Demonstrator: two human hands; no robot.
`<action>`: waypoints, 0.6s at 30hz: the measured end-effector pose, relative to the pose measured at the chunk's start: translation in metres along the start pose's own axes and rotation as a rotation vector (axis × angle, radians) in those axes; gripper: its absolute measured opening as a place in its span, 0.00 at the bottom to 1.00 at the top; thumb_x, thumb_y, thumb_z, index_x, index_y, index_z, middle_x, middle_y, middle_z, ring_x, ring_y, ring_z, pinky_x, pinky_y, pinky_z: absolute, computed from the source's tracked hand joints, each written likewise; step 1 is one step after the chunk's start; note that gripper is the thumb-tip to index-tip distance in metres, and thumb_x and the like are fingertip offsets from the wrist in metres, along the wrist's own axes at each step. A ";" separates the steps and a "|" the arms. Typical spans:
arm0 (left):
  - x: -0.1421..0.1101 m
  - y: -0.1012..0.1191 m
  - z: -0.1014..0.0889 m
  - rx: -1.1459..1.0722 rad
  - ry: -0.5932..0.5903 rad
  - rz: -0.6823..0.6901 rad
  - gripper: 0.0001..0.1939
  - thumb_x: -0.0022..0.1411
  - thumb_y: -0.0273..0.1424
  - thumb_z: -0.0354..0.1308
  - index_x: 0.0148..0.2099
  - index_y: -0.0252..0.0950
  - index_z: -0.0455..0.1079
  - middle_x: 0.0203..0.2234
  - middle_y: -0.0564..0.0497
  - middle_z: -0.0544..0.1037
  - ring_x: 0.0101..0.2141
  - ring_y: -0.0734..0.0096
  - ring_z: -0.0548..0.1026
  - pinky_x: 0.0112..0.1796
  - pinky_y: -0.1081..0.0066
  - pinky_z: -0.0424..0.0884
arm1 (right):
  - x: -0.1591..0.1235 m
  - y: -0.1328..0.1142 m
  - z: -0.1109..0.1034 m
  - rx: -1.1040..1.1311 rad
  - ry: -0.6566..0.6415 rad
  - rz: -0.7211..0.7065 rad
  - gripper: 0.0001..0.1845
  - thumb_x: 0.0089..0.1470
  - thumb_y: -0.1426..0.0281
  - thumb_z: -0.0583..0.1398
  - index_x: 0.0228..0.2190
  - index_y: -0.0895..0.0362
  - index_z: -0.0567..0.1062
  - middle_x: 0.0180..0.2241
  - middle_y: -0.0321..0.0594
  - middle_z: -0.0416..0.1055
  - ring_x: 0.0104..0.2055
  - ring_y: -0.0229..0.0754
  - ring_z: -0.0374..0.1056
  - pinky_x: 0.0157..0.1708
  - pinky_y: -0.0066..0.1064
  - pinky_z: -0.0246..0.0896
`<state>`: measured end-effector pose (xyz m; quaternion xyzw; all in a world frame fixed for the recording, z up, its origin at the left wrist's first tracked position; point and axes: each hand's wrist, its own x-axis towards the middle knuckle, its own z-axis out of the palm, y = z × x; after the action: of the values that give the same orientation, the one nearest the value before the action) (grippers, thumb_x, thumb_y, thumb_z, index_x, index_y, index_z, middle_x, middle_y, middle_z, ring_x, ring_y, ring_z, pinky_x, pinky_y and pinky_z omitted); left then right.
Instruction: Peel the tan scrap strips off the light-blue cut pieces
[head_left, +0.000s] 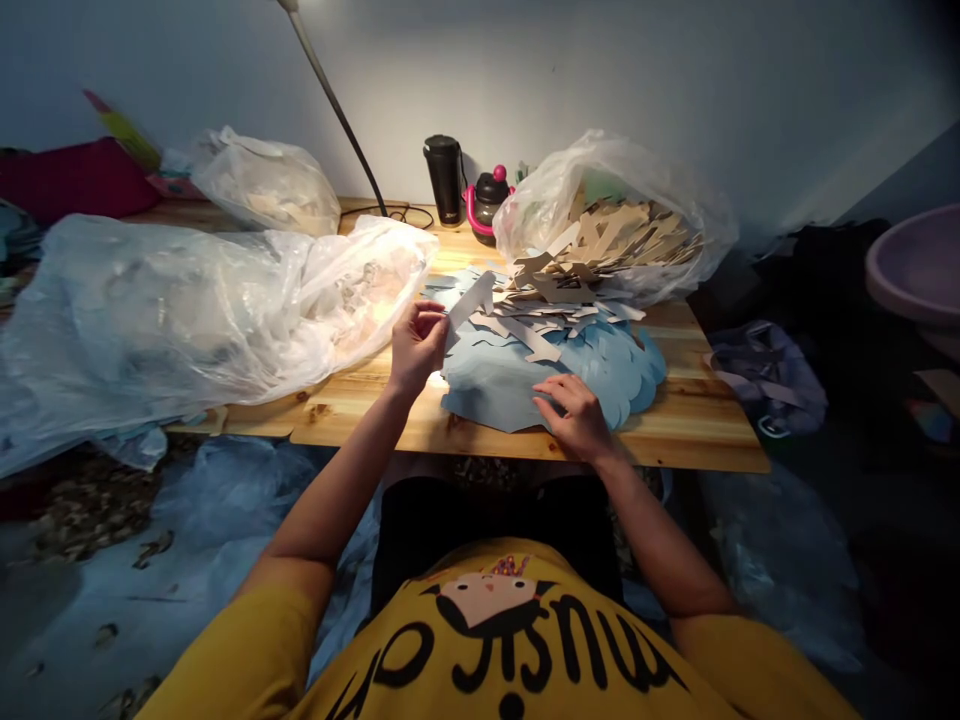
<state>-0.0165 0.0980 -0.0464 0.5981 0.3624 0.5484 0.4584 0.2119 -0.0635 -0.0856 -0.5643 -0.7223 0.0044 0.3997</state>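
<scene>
My left hand (421,345) pinches a pale cut-out paper piece (472,297), held up over the table at a slant. My right hand (574,408) hovers close above the light blue sheets (510,385), thumb and fingers apart with nothing between them. These blue sheets are spread in an overlapping layer near the table's front edge. On top of them lies a loose heap of white and tan cut-out pieces (555,290), behind my hands. The heap runs back into an open clear plastic bag (600,165) full of similar tan pieces.
A large clear plastic bag (172,310) covers the table's left side, with a smaller bag (262,185) behind. A black tumbler (444,180), a dark bottle with a pink handle (491,205) and a lamp stem (337,110) stand at the back. Scraps and plastic litter the floor (82,620).
</scene>
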 end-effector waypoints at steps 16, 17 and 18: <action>-0.059 0.015 -0.003 0.080 -0.414 -0.160 0.14 0.57 0.41 0.65 0.38 0.35 0.76 0.30 0.50 0.78 0.28 0.72 0.75 0.28 0.73 0.72 | 0.026 -0.024 0.008 0.680 0.138 0.586 0.18 0.54 0.57 0.64 0.38 0.58 0.80 0.24 0.38 0.76 0.22 0.36 0.67 0.22 0.26 0.62; -0.059 0.015 -0.005 0.139 -0.461 -0.111 0.12 0.58 0.40 0.63 0.38 0.35 0.76 0.30 0.49 0.78 0.29 0.71 0.75 0.29 0.73 0.72 | 0.025 -0.023 0.006 0.696 0.115 0.591 0.16 0.53 0.58 0.65 0.34 0.58 0.80 0.23 0.38 0.76 0.21 0.35 0.66 0.21 0.25 0.61; -0.058 0.015 -0.008 0.192 -0.505 -0.066 0.11 0.60 0.39 0.62 0.38 0.36 0.77 0.31 0.49 0.79 0.29 0.71 0.75 0.30 0.72 0.72 | 0.022 -0.022 0.004 0.702 0.082 0.594 0.15 0.52 0.58 0.65 0.32 0.58 0.80 0.22 0.38 0.75 0.20 0.34 0.65 0.20 0.25 0.60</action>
<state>-0.0332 0.0403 -0.0508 0.7444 0.3062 0.3301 0.4931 0.1905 -0.0518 -0.0655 -0.5773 -0.4676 0.3406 0.5763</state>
